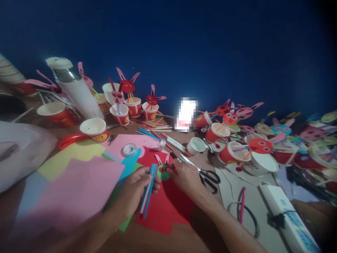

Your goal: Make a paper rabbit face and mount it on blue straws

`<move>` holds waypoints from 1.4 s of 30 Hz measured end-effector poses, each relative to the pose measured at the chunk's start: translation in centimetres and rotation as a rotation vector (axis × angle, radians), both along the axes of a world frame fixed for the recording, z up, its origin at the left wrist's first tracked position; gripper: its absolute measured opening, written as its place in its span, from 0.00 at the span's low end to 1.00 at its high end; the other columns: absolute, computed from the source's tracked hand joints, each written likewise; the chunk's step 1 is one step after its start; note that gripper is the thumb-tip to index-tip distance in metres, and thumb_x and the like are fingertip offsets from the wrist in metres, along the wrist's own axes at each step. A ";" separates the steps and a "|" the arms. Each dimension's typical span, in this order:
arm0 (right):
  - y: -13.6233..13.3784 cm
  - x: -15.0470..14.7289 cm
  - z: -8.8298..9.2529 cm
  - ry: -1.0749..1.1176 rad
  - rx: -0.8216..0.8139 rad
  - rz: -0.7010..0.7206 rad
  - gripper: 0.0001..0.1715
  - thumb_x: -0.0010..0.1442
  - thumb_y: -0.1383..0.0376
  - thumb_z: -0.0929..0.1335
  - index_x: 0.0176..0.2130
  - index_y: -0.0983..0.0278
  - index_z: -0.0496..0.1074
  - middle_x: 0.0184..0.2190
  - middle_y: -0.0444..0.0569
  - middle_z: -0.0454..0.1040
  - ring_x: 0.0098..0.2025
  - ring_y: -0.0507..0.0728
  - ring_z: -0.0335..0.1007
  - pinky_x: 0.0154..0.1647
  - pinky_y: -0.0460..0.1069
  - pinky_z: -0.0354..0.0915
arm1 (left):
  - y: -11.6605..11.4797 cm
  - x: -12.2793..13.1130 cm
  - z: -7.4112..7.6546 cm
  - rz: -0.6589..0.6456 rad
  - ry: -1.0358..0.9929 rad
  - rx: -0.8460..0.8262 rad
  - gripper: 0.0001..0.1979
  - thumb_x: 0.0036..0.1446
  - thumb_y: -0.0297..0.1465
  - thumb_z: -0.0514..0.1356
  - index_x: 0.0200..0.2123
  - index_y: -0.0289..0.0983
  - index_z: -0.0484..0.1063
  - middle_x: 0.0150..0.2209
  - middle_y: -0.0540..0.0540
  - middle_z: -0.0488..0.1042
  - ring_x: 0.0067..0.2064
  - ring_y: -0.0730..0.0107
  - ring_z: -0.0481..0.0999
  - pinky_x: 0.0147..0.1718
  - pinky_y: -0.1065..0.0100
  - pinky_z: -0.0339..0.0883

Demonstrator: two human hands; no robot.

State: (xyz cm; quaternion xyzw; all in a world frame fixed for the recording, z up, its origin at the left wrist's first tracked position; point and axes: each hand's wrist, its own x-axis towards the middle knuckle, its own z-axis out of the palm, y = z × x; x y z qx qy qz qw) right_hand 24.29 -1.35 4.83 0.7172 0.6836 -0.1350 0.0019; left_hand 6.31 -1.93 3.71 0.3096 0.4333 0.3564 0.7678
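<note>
My left hand (pixel 137 188) grips a small bundle of blue and white straws (pixel 147 189) that slants down over a red paper sheet (pixel 168 207). My right hand (pixel 185 177) pinches the edge of a small green paper bunny face (pixel 162 171) with pink ears, which lies on the red sheet between both hands. Black-handled scissors (pixel 204 172) lie just right of my right hand.
Pink (pixel 79 189), yellow and blue paper sheets spread to the left. A tape roll (pixel 129 149), markers (pixel 171 140), a white tube (pixel 79 91) and several red paper cups (pixel 95 129) with bunny faces crowd the far side. A white power strip (pixel 289 214) lies at the right.
</note>
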 end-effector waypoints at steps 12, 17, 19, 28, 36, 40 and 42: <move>-2.1 -0.4 0.7 0.985 -0.030 0.046 0.09 0.61 0.61 0.65 0.35 0.64 0.70 0.28 0.41 0.71 0.31 0.50 0.65 0.34 0.43 0.60 | -1.0 1.1 -0.4 -0.083 0.130 0.091 0.11 0.46 0.35 0.67 0.28 0.35 0.71 0.24 0.51 0.71 0.26 0.73 0.68 0.28 0.73 0.61; -2.8 0.1 0.0 0.920 -0.079 0.036 0.09 0.59 0.63 0.65 0.30 0.65 0.70 0.26 0.41 0.69 0.30 0.50 0.63 0.31 0.44 0.57 | -2.0 -0.4 0.2 -0.294 0.323 0.238 0.07 0.50 0.33 0.64 0.34 0.38 0.76 0.31 0.47 0.76 0.32 0.66 0.73 0.32 0.70 0.64; -3.2 0.5 -0.1 0.904 -0.116 0.041 0.10 0.60 0.63 0.64 0.30 0.66 0.70 0.25 0.41 0.68 0.29 0.50 0.62 0.30 0.44 0.56 | -1.4 -1.9 1.3 -0.270 0.576 0.406 0.20 0.49 0.34 0.66 0.47 0.44 0.75 0.44 0.46 0.77 0.41 0.59 0.75 0.42 0.66 0.65; -4.4 -0.6 0.7 0.523 -0.127 0.153 0.10 0.60 0.64 0.63 0.33 0.64 0.73 0.29 0.46 0.77 0.31 0.53 0.71 0.30 0.45 0.54 | 10.4 -7.2 0.4 -0.093 1.054 0.979 0.23 0.42 0.33 0.68 0.44 0.37 0.76 0.53 0.37 0.72 0.59 0.43 0.64 0.62 0.54 0.47; -4.6 -1.5 -0.2 0.359 -0.095 0.135 0.11 0.60 0.61 0.64 0.38 0.61 0.75 0.34 0.49 0.80 0.37 0.57 0.76 0.32 0.47 0.55 | 11.0 -7.3 -0.7 -0.349 1.357 1.105 0.22 0.51 0.35 0.58 0.49 0.32 0.71 0.49 0.34 0.72 0.52 0.46 0.68 0.52 0.50 0.62; -4.6 -1.8 -0.3 0.362 -0.090 0.132 0.11 0.60 0.61 0.64 0.37 0.60 0.75 0.33 0.49 0.80 0.36 0.57 0.76 0.31 0.47 0.55 | 9.1 -6.5 1.4 -0.200 0.913 0.872 0.26 0.53 0.40 0.61 0.55 0.39 0.65 0.53 0.40 0.68 0.49 0.57 0.71 0.48 0.58 0.66; -4.5 -1.7 -0.1 0.360 -0.086 0.129 0.11 0.60 0.61 0.64 0.37 0.61 0.75 0.32 0.49 0.80 0.34 0.58 0.76 0.30 0.47 0.54 | 8.0 -5.6 2.1 -0.205 0.531 0.666 0.27 0.52 0.39 0.63 0.54 0.38 0.65 0.50 0.41 0.71 0.45 0.61 0.73 0.44 0.62 0.68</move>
